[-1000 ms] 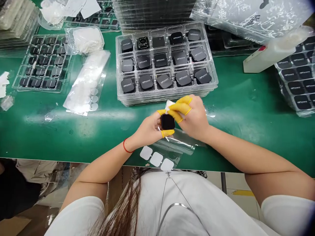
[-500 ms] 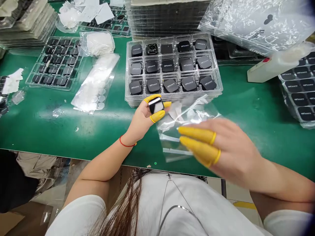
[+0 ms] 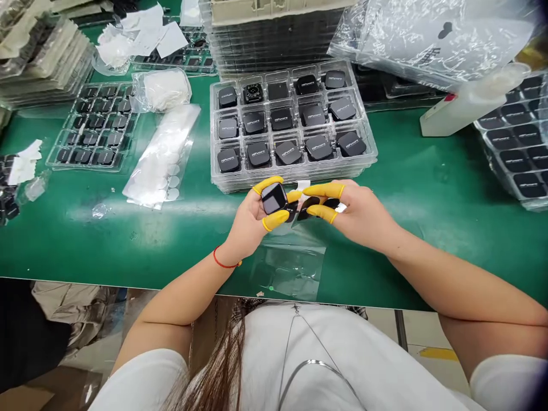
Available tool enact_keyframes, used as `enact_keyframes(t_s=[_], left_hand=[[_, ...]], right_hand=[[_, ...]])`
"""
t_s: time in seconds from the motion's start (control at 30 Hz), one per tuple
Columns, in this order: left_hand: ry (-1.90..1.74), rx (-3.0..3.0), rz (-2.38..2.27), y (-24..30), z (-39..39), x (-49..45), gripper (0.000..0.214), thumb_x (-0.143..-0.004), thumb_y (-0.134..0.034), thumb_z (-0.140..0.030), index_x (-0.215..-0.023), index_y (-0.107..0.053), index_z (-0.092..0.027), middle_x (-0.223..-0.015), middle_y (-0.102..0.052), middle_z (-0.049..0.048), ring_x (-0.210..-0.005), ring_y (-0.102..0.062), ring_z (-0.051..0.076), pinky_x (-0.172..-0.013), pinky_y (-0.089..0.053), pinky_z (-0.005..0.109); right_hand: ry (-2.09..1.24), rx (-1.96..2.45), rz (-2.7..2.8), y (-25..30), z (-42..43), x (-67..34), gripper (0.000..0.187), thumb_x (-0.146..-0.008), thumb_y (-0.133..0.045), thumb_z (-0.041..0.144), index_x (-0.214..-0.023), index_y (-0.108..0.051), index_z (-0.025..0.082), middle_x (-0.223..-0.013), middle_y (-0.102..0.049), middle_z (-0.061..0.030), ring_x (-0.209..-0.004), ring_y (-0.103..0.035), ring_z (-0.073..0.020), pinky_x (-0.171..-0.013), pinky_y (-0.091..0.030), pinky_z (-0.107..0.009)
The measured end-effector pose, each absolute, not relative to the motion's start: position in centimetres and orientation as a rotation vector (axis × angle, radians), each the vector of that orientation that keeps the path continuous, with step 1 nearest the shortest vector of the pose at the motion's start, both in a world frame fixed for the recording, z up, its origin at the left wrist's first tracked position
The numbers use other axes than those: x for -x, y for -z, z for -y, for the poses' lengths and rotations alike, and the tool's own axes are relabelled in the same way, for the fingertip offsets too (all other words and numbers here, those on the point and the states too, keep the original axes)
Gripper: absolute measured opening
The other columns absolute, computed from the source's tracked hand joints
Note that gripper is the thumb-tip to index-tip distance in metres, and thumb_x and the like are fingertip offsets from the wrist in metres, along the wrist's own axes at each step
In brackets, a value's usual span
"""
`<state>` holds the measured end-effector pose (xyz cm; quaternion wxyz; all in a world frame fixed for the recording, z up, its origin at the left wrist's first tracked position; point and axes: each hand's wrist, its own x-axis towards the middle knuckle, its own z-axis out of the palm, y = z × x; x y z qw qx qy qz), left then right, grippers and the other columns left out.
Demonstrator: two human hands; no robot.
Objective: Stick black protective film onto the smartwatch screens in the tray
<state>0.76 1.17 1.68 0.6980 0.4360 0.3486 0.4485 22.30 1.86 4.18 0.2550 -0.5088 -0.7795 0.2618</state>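
Right hand (image 3: pixel 359 216) back near HiFuture tray (image 3: pixel 295 180)

Yellow finger cots (image 3: pixel 324 190) — plus a red string bracelet (image 3: pixel 222 261) and white T-shirt (image 3: pixel 342 359).

Head view, single: your head-worn camera, facing forward and down, close above your left hand (image 3: pixel 248 225), your right hand (image 3: pixel 357 214) and the green workbench mat (image 3: pixel 128 251).
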Motion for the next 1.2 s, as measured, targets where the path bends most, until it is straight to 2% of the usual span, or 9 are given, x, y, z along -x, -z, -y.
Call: enact_keyframes(t_s=[0.1, 0.23, 0.37, 0.47, 0.57, 0.67, 0.8, 1.0, 1.2], left_hand=[[-0.827, -0.758, -0.712, -2.0, -1.4, -0.8, 0.056, -0.073, -0.081, -0.043, -0.119, -0.06, -0.022, -0.107, -0.073, 0.0049, -0.098, -0.07, 0.018, -0.088, -0.055, 0.029], [-0.725, -0.64, -0.693, -2.0, -1.8, -0.6, 0.043, -0.074, -0.081, -0.035, -0.111, -0.067, -0.02, -0.096, -0.073, 0.0019, -0.083, -0.068, 0.011, -0.079, -0.053, 0.021], [-0.716, -0.673, -0.767, -1.7, -2.2, -0.5, 0.044, -0.07, -0.084, -0.032, -0.109, -0.069, -0.017, -0.093, -0.071, 0.001, -0.075, -0.065, 0.008, -0.072, -0.052, 0.019], [-0.762, -0.755, -0.856, -1.6, -2.4, -0.7, 0.046, -0.067, -0.086, -0.034, -0.105, -0.068, -0.016, -0.09, -0.07, 0.0004, -0.075, -0.065, 0.008, -0.07, -0.051, 0.019], [-0.811, -0.911, -0.994, -1.6, -2.2, -1.0, 0.055, -0.064, -0.087, -0.032, -0.11, -0.062, -0.015, -0.094, -0.071, 0.0033, -0.086, -0.069, 0.015, -0.078, -0.054, 0.025], [-0.752, -1.149, -1.001, -1.4, -1.5, -1.2, 0.06, -0.069, -0.083, -0.028, -0.122, -0.056, -0.018, -0.101, -0.071, 0.0056, -0.086, -0.069, 0.016, -0.076, -0.055, 0.027], [-0.639, -1.442, -0.89, -1.2, -0.8, -1.1, 0.058, -0.074, -0.078, -0.027, -0.127, -0.056, -0.02, -0.111, -0.068, 0.0061, -0.087, -0.067, 0.014, -0.08, -0.055, 0.028], [-0.543, -1.565, -0.903, -1.1, -0.7, -0.9, 0.055, -0.079, -0.073, -0.03, -0.13, -0.054, -0.021, -0.111, -0.069, 0.0068, -0.091, -0.067, 0.018, -0.084, -0.055, 0.033], [-0.559, -1.607, -0.881, -0.9, -0.8, -0.8, 0.054, -0.08, -0.072, -0.029, -0.13, -0.054, -0.022, -0.107, -0.069, 0.0051, -0.086, -0.066, 0.016, -0.081, -0.055, 0.031]], right_hand=[[-0.568, 1.286, 2.157, -4.4, -1.6, -22.5, 0.023, -0.088, -0.062, 0.026, -0.109, -0.072, 0.027, -0.079, -0.067, -0.0021, -0.081, -0.061, -0.022, -0.091, -0.049, -0.043], [-0.477, 1.1, 2.204, -4.9, -1.5, -23.0, 0.015, -0.091, -0.061, 0.028, -0.101, -0.072, 0.028, -0.074, -0.061, 0.0004, -0.071, -0.058, -0.0178, -0.104, -0.042, -0.047], [-0.418, 1.052, 2.2, -5.2, -1.4, -23.0, 0.013, -0.093, -0.06, 0.029, -0.094, -0.073, 0.029, -0.074, -0.061, 0.0006, -0.073, -0.059, -0.0175, -0.106, -0.04, -0.05], [-0.395, 0.981, 2.186, -5.5, -1.3, -23.1, 0.01, -0.092, -0.065, 0.029, -0.089, -0.075, 0.029, -0.087, -0.068, -0.0019, -0.087, -0.06, -0.0213, -0.103, -0.04, -0.052], [-0.675, 0.998, 1.999, -6.2, -1.2, -23.2, 0.006, -0.088, -0.07, 0.031, -0.085, -0.076, 0.03, -0.103, -0.068, -0.0031, -0.101, -0.058, -0.0256, -0.095, -0.047, -0.05], [-1.069, 1.048, 1.709, -6.5, -1.1, -23.0, 0.009, -0.087, -0.071, 0.036, -0.085, -0.074, 0.028, -0.094, -0.07, -0.0021, -0.092, -0.063, -0.0234, -0.085, -0.053, -0.042], [-1.331, 1.232, 1.673, -5.5, -1.3, -22.2, 0.015, -0.086, -0.068, 0.037, -0.089, -0.073, 0.023, -0.092, -0.072, -0.0031, -0.086, -0.066, -0.0221, -0.082, -0.053, -0.04], [-1.395, 1.344, 1.766, -4.6, -1.3, -21.6, 0.019, -0.085, -0.064, 0.035, -0.094, -0.074, 0.022, -0.095, -0.073, -0.0041, -0.088, -0.065, -0.0238, -0.083, -0.051, -0.042], [-1.373, 1.357, 1.785, -4.7, -1.4, -21.6, 0.018, -0.085, -0.065, 0.035, -0.093, -0.075, 0.022, -0.093, -0.074, -0.0037, -0.086, -0.065, -0.0231, -0.079, -0.051, -0.039]])
